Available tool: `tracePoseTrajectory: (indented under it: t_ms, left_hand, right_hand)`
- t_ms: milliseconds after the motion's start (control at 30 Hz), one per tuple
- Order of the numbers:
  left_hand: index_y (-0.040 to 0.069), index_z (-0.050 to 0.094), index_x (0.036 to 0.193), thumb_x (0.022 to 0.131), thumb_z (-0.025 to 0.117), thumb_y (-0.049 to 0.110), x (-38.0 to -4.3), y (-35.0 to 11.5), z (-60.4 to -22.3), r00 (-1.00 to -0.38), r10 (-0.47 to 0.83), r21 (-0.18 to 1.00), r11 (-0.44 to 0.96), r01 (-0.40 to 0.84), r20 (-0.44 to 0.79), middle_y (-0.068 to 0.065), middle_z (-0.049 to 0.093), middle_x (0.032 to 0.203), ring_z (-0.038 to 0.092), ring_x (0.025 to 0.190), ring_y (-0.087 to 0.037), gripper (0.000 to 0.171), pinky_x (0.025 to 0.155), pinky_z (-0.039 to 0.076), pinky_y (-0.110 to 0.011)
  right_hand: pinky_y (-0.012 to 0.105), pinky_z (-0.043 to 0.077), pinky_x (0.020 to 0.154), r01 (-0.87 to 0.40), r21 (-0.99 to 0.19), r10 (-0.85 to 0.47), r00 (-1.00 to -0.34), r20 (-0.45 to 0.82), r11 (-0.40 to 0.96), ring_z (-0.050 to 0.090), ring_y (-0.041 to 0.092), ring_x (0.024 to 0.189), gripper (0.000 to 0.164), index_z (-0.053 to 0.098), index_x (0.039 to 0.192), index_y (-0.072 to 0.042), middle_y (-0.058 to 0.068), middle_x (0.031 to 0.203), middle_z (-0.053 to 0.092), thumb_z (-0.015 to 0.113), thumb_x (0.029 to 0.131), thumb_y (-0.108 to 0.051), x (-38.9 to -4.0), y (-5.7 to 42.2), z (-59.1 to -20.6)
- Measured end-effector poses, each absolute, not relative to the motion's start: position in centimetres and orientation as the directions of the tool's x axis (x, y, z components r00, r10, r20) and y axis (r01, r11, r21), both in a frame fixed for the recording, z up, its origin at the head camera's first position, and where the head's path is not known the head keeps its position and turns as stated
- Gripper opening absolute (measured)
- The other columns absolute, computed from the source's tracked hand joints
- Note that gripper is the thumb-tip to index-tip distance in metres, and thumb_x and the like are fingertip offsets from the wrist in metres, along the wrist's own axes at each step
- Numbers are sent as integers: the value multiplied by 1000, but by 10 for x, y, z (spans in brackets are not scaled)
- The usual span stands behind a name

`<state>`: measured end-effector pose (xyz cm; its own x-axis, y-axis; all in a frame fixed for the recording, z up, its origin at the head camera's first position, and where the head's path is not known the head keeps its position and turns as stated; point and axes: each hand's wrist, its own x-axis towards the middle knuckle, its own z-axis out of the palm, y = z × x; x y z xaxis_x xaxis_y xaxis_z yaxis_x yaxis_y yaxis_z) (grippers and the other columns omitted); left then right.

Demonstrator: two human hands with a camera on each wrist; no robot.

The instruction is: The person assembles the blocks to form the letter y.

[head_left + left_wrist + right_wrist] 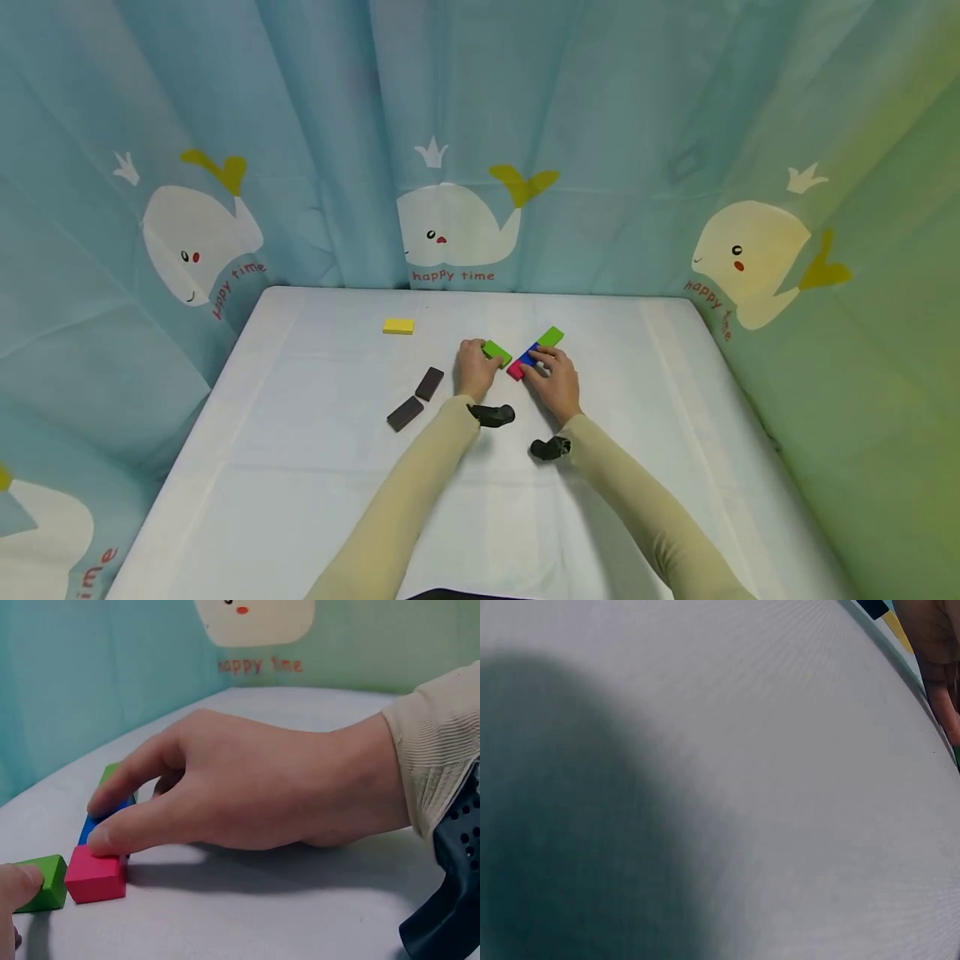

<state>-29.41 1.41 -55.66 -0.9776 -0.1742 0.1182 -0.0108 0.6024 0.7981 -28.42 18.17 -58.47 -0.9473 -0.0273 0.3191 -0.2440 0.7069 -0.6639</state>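
Observation:
My left hand (pixel 476 370) grips a green block (pixel 497 353) between thumb and fingers, low over the white table. To its right lies a slanting row: a red block (pixel 515 370) at the near end, blue (pixel 527 357) in the middle, another green block (pixel 552 336) at the far end. My right hand (pixel 557 382) holds the blue part with thumb and index finger. In the left wrist view, that thumb overlaps the edge of the red block (pixel 96 876). The held green block (pixel 46 883) is close beside the red one, with a narrow gap between them.
Two dark blocks (pixel 430 383) lie left of the left hand, nearly end to end. A yellow block (pixel 399 327) is farther back on the left. Whale-printed curtains (pixel 465 225) surround the table (pixel 300 500). The right wrist view shows mostly tabletop and a dark blur.

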Motion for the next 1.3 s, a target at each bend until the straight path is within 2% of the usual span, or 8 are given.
tracePoseTrajectory:
  t_ms: [900, 1300]
  left_hand:
    - [-6, 62, 119, 84, 79, 15, -295, 20, -559, -983, -152, 809, 587, -7, 102, -18, 57, 113, 56, 100, -29, 44, 84, 49, -36]
    - [-7, 63, 116, 81, 80, 11, -295, 21, -559, -978, -166, 821, 572, 8, 124, -19, 57, 110, 55, 99, -29, 43, 84, 48, -36]
  right_hand:
    - [50, 34, 105, -220, -660, -20, -955, 296, 718, 48, 35, 125, 40, 68, 121, -1, 16, 132, 56, 73, 89, -26, -283, 181, -583]
    - [50, 38, 99, -209, -664, -9, -956, 292, 718, 53, 35, 115, 40, 70, 120, -2, 15, 131, 56, 74, 89, -27, -283, 179, -581]
